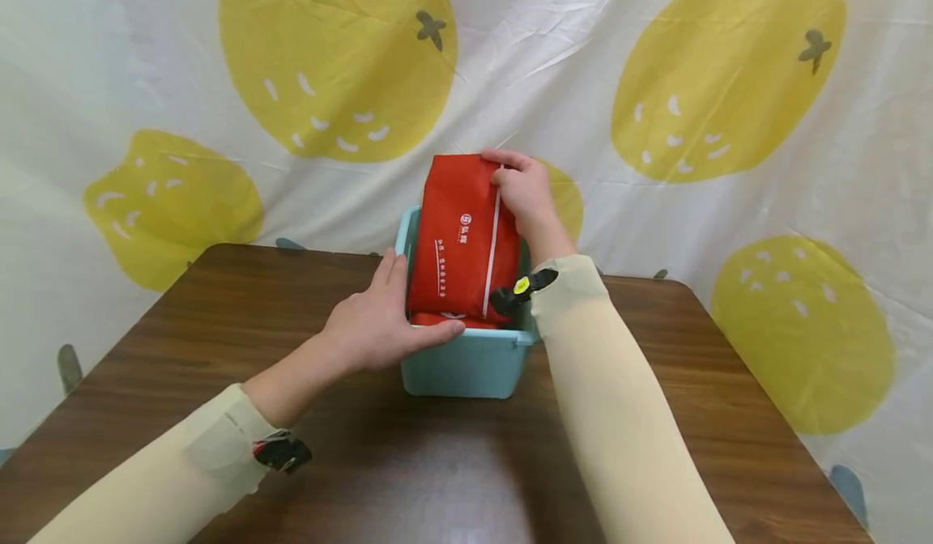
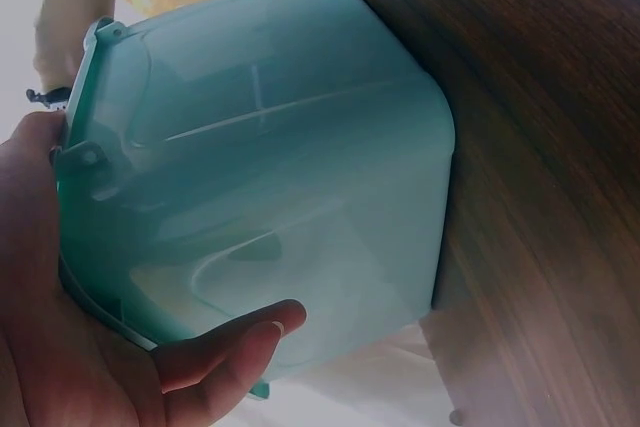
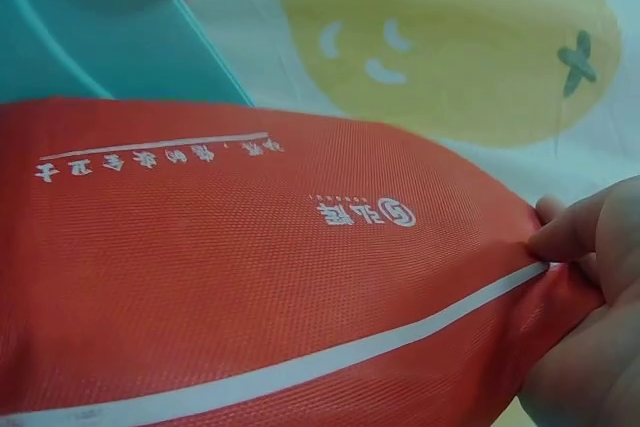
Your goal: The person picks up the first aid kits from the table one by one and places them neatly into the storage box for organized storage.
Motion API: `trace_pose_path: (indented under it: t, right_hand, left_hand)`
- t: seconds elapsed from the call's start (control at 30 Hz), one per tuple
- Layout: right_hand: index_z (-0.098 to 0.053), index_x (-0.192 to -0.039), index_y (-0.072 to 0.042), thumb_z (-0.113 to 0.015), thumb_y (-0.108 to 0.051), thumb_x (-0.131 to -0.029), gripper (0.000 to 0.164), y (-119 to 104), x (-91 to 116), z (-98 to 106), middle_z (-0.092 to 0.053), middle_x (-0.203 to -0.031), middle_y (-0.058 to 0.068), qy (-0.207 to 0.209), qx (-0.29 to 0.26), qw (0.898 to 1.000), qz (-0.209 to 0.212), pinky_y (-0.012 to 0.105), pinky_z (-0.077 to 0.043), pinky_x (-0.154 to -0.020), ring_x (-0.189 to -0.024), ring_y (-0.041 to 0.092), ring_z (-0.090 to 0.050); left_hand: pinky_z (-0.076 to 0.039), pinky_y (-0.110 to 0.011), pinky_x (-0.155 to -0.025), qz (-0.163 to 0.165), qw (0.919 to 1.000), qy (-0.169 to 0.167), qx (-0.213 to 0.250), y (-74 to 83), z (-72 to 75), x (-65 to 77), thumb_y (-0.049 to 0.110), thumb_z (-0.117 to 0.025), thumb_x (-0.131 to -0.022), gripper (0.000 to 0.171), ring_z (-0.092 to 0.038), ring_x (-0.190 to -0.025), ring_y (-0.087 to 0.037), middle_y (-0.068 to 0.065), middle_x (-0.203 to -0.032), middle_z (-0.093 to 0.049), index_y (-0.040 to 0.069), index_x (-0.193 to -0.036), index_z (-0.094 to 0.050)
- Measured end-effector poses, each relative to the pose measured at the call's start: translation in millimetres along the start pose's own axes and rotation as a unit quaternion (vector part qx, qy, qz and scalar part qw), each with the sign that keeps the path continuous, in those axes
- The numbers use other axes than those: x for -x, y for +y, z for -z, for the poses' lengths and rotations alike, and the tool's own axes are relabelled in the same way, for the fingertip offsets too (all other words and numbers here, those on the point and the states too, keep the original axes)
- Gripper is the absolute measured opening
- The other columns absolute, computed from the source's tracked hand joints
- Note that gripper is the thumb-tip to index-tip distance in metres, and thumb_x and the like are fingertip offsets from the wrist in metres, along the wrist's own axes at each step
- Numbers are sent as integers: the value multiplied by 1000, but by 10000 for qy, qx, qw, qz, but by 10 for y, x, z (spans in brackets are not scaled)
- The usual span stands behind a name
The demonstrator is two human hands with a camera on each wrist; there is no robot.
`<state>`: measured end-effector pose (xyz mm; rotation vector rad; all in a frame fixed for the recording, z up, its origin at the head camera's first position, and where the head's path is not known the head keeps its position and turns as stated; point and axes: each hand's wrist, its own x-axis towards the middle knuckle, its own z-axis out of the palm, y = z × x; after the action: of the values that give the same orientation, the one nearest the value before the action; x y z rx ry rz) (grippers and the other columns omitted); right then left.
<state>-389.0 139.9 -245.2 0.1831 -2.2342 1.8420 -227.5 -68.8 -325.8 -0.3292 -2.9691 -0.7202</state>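
Observation:
A red fabric pouch [image 1: 459, 228] with white print and a white stripe stands up out of a light teal plastic bin [image 1: 466, 366]. My right hand [image 1: 526, 192] pinches the pouch by its upper right corner, and in the right wrist view the thumb and fingers [image 3: 570, 232] crease the cloth there. Lower in the bin, a strip of another red item [image 1: 430, 318] shows; the rest of it is hidden. My left hand [image 1: 372, 317] rests at the bin's near left corner. Its thumb lies over the front rim, and its fingers [image 2: 240, 342] extend along the outer side wall.
The bin stands on a dark brown wooden table [image 1: 291, 293]. Behind the table hangs a white cloth [image 1: 525, 58] printed with yellow lemons. A small black device [image 1: 280, 451] is strapped to the left wrist, and another [image 1: 521, 289] to the right.

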Motion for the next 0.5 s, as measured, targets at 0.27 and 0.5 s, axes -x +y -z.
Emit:
trace_pose_path:
  t: [0.27, 0.5]
  right_hand:
    - [-75, -121, -16, -50, -5, -95, 38, 86, 78, -67, -60, -120, 5, -484, 932, 9945, -63, 27, -44, -77, -97, 21, -53]
    - [-77, -115, -17, -55, -15, -99, 27, 151, 119, -99, -63, -114, 5, -1175, 2163, 9692, 32, 30, -45, -78, -98, 22, -55]
  left_hand:
    - [-59, -45, -79, 100, 9999, -82, -23, -16, 42, -2, 97, -52, -66, 135, -60, -121, -30, -8, -170, -13, 12, -163, -11]
    - [-57, -42, -76, 78, 9999, -60, -122, -54, 58, 16, 98, -49, -68, 134, -61, -117, -29, -8, -170, -12, 10, -163, -12]
